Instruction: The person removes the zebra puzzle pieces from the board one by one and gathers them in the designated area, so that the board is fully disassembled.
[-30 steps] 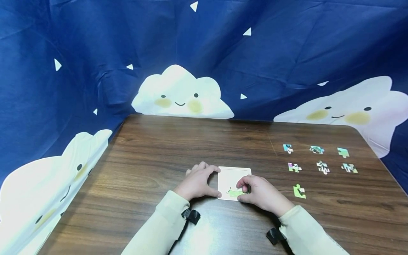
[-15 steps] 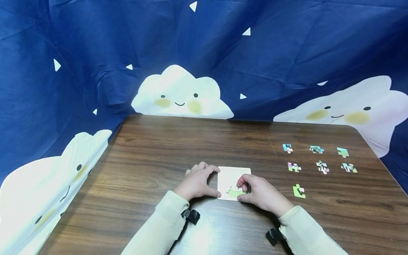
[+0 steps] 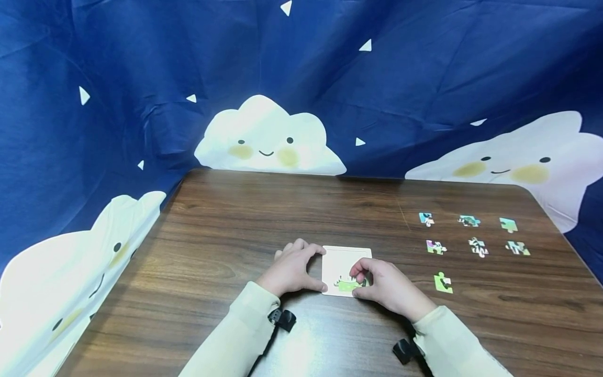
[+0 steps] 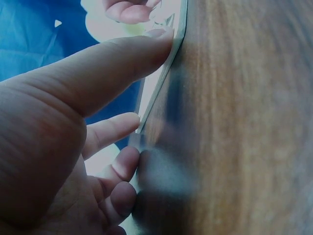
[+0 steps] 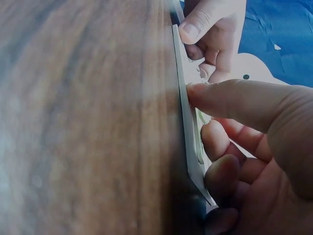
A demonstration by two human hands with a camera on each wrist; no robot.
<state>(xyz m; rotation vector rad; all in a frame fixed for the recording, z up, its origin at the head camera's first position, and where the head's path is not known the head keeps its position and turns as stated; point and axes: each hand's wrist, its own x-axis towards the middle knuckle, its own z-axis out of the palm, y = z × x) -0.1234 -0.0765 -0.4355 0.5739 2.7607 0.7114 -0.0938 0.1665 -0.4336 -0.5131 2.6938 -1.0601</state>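
A small square white puzzle board point(image 3: 346, 257) lies flat on the wooden table. My left hand point(image 3: 297, 268) is at its left side, thumb pressing the near corner and index fingertip at the far corner; both reach out fairly straight. In the right wrist view the left thumb rests on the board's edge. My right hand point(image 3: 383, 283) is over the board's right part, thumb and curled fingers pinching a green-printed puzzle piece point(image 3: 347, 286) near the front rim. The right wrist view shows the piece's thin edge point(image 5: 199, 142) close over the board, partly hidden by the fingers.
Several loose puzzle pieces lie spread to the right, including a green one point(image 3: 443, 283) nearest the right hand and a zebra-striped one point(image 3: 478, 247). The wooden table point(image 3: 235, 225) ends against a blue cloth point(image 3: 377, 84) printed with clouds.
The right thumb has shifted slightly right, and more of the dark and white print on the green piece shows. The left hand and the board stay in place.
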